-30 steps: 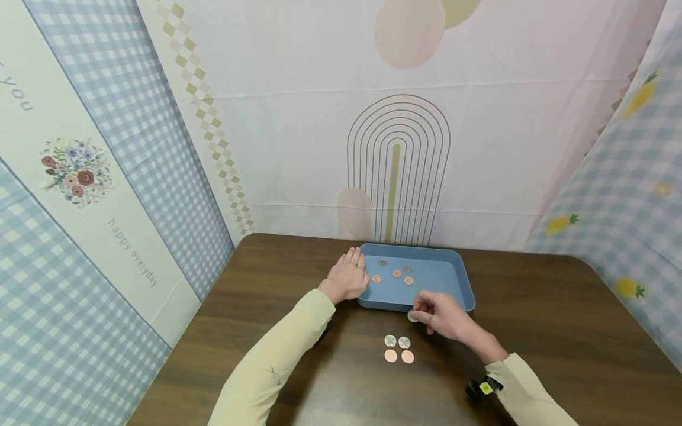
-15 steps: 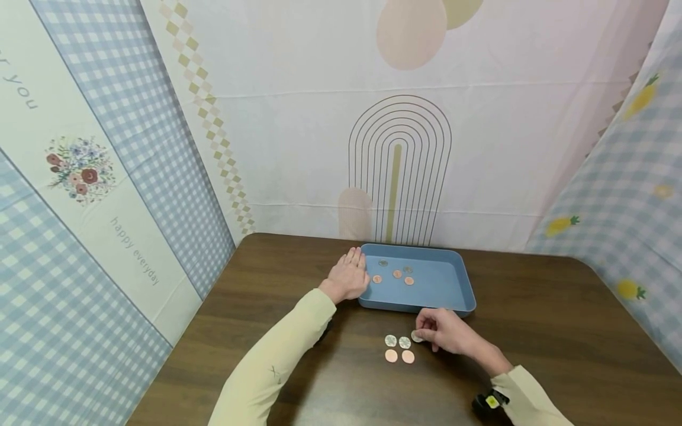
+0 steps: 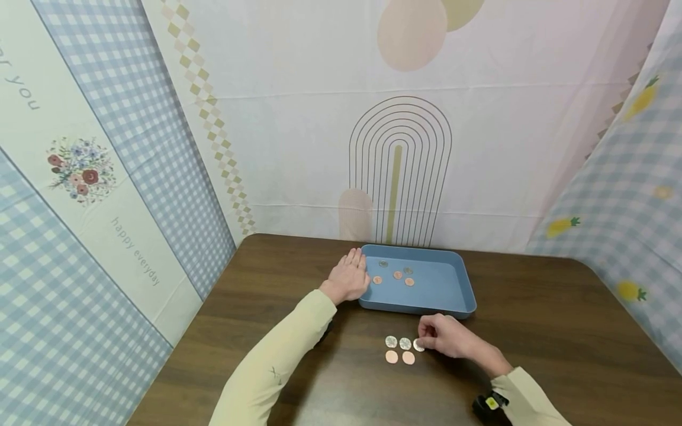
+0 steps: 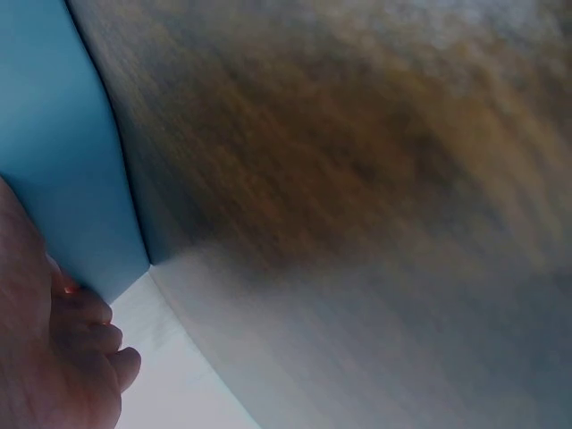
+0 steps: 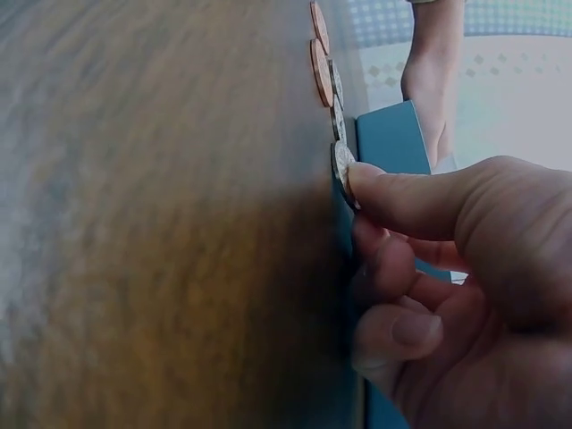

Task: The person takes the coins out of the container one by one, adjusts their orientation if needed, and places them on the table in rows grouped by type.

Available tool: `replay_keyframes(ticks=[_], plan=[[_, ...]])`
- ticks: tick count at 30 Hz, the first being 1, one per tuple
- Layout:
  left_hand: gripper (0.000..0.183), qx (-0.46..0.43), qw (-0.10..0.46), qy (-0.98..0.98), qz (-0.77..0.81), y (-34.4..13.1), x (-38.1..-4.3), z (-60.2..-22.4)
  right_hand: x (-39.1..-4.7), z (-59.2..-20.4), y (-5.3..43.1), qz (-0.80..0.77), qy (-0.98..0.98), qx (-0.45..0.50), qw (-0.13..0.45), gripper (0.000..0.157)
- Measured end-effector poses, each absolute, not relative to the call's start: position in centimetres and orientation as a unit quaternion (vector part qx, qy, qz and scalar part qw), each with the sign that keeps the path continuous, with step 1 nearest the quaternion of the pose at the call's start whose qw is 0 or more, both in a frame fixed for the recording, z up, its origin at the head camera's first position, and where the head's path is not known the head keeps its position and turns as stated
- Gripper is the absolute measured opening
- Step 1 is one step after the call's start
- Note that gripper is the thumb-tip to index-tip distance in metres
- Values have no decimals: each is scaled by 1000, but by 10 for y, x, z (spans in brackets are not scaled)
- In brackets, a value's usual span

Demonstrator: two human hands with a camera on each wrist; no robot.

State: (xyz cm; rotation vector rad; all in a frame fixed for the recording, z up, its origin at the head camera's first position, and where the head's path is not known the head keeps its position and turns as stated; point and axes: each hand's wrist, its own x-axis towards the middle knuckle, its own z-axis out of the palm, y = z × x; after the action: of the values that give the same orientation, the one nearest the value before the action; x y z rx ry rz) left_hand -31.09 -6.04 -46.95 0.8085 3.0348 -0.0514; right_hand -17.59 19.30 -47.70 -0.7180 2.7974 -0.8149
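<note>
My right hand is over the table in front of the tray, its thumb and curled fingers at the edge of a silver coin. That coin lies at the right end of a row beside two other silver coins. Nearer me, two copper coins form a second row. My left hand, its fingers extended, rests along the left rim of a blue tray. Inside the tray lie several loose coins, both copper and silver.
The brown wooden table reaches out on both sides of the tray. A white patterned cloth hangs just behind the tray. Blue checked cloths border the table on left and right.
My right hand has carried the silver coin from the tray's front edge toward me and down to the row's right end. My left hand has stayed on the tray.
</note>
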Motion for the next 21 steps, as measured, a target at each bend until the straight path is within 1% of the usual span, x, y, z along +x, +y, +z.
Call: replay_keyframes(ticks=[7, 15, 21], plan=[[60, 257, 1, 966, -18, -59, -311, -470, -176, -477, 193, -255, 933, -247, 59, 23], [60, 254, 11, 967, -16, -59, -312, -470, -180, -476, 195, -260, 931, -250, 66, 22], [61, 257, 9, 966, -20, -59, -313, -471, -184, -468, 196, -276, 924, -251, 87, 18]])
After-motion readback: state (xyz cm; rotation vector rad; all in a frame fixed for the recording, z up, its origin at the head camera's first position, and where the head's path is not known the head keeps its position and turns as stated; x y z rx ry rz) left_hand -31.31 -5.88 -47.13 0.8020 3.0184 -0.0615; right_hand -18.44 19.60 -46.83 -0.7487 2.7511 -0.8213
